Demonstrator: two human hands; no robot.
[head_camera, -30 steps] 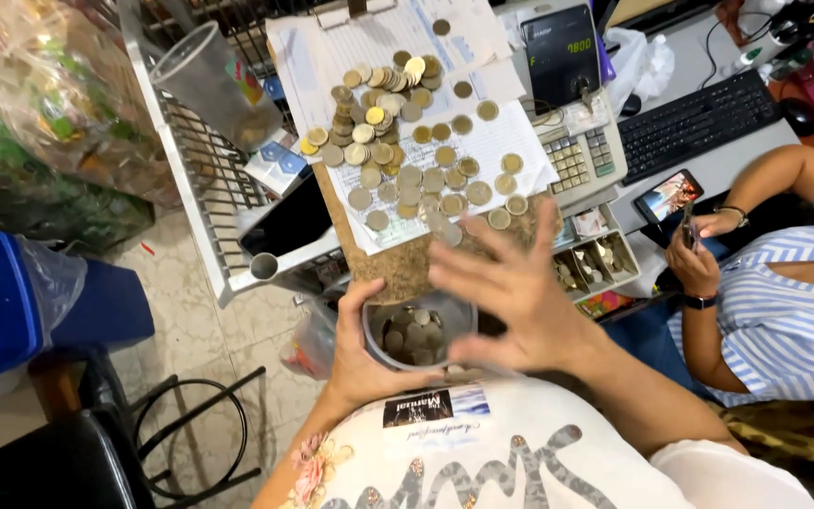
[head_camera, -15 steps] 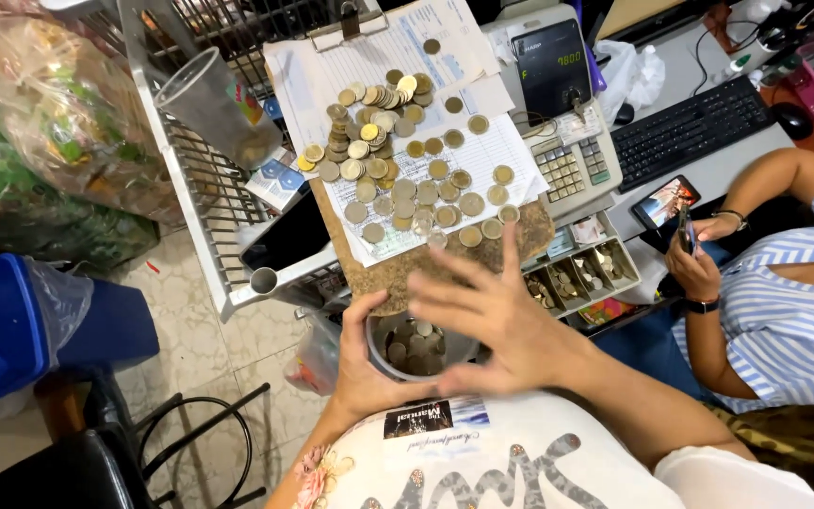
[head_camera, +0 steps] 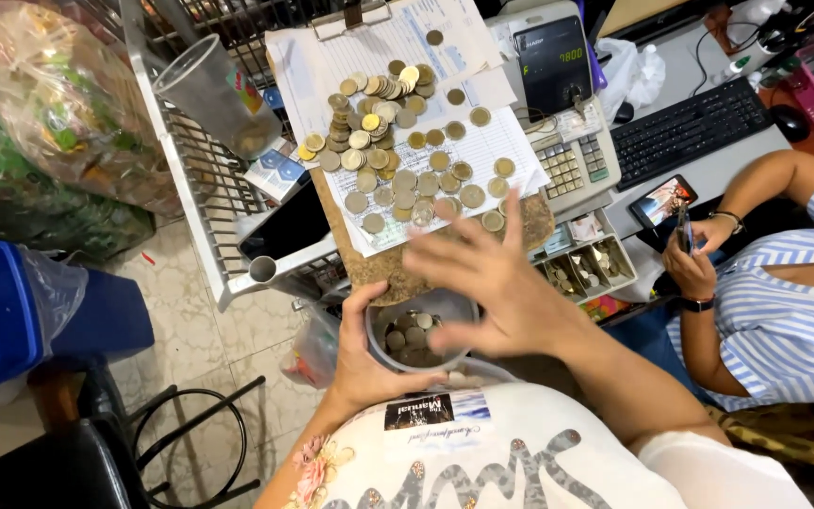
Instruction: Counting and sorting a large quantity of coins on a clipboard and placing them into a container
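Observation:
My left hand point(head_camera: 369, 353) grips a clear plastic cup point(head_camera: 418, 332) holding several coins, just below the near edge of a brown clipboard point(head_camera: 374, 259). My right hand point(head_camera: 496, 283) hovers over the cup with fingers spread, its fingertips at the board's edge beside the nearest coins. Many loose and stacked coins point(head_camera: 398, 141) lie on a sheet of lined paper point(head_camera: 407, 38) clipped to the board.
A cash register point(head_camera: 567, 113) with an open drawer point(head_camera: 581, 264) stands right of the board. Another person in a striped shirt point(head_camera: 784, 302) holds a phone point(head_camera: 666, 200) at the right, near a keyboard point(head_camera: 685, 127). A tilted clear cup point(head_camera: 209, 94) and wire rack point(head_camera: 209, 198) sit left.
My right hand has shifted to the right above the cup, its fingers still spread. The cup and my left hand stay in place.

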